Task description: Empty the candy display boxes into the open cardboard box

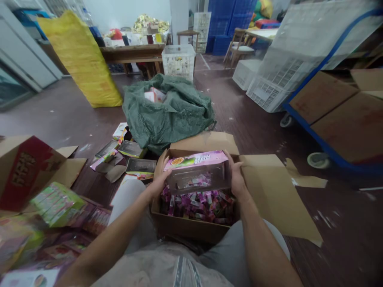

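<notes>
Between both hands I hold a pink candy display box [197,159] with a fruit picture and a clear plastic window. My left hand [160,179] grips its left end and my right hand [237,175] its right end. The box is tilted above an open cardboard carton [191,229] between my legs. Many small purple-wrapped candies [194,205] fill the carton; some show behind the window, but I cannot tell whether they are inside the box or seen through it.
Opened display boxes [131,149] lie left of the carton, before a green woven sack [170,115]. More packed boxes [58,203] sit at lower left beside a red-printed carton [26,171]. A blue trolley [332,147] with cartons stands right; a yellow sack [82,59] stands behind left.
</notes>
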### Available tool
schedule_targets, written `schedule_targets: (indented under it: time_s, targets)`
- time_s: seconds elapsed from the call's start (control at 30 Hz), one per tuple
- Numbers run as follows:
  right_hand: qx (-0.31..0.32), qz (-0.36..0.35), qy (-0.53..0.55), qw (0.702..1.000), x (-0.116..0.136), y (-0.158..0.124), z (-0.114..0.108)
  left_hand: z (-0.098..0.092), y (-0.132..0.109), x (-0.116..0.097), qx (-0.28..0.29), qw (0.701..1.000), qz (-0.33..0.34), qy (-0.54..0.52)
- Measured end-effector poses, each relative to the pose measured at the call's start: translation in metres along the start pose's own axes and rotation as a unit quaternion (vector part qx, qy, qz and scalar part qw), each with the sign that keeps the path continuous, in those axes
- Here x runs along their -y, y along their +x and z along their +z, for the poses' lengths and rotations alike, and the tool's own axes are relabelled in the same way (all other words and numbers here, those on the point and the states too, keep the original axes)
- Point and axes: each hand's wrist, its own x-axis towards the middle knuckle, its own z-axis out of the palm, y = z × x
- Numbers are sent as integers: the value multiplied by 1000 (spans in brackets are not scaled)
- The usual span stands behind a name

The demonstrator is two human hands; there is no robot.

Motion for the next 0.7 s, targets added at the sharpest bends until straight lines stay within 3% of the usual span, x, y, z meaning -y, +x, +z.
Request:
schedule_targets:
  time_s: [0.2, 0.4, 0.6, 0.7]
  targets:
    - [23, 28, 14, 999, 6, -5, 1, -3, 1, 7, -21, 999, -50, -2]
    - [127, -88, -165, 974, -8, -16, 18, -2, -8, -16, -42, 996, -65, -44]
    - [30, -78, -129, 988, -19, 3, 10, 6, -8, -8, -23, 995, -92, -22]
    - [27, -60, -137, 988, -23, 3, 11, 3, -4, -14, -60, 996, -68, -9]
